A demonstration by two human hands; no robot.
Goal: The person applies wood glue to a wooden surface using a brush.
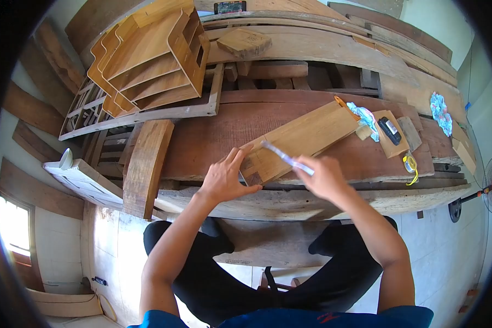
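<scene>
A light-brown wooden board [306, 134] lies slantwise on the reddish-brown bench plank [202, 139]. My left hand [224, 177] grips its near-left end, fingers along the far edge and thumb toward the front. A darker patch [253, 170] shows on the board at that end. In my right hand [323, 177] is a slim white-and-lilac tool [283, 155], closed between the fingers. Its narrow head overlaps the board's top face close to my left fingertips; the tool is slightly blurred, so I cannot tell its exact kind.
Right of the board are an orange-handled tool [340, 102], a crumpled patterned cloth [364, 120], a black device [389, 130] on a wood block and a yellow tape measure [410, 162]. A tiered wooden organizer [147, 65] stands back left. A thick timber [147, 164] juts out left.
</scene>
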